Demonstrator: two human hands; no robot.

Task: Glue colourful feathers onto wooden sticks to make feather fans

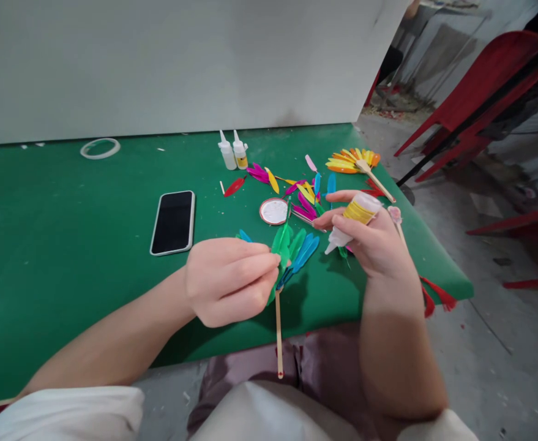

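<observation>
My left hand (234, 282) is closed, pinching a green feather (283, 239) between thumb and fingers. Behind and beside it is a feather fan with blue feathers (304, 252), green ones and a wooden stick handle (278, 334) that juts over the table's front edge. That hand hides part of the fan. A small white glue bottle (359, 211) with a yellow label lies in my right hand (374, 236), held by the curled fingers, its nozzle tilted down to the left. The nozzle is apart from the green feather.
On the green table (89, 245) are a phone (173, 222), a tape roll (100, 148), two glue bottles (234, 153), a round white disc (274, 211), loose coloured feathers (305, 196) and a yellow-orange feather fan (354, 160). A white panel (168, 67) stands behind; red chairs (489, 79) are right.
</observation>
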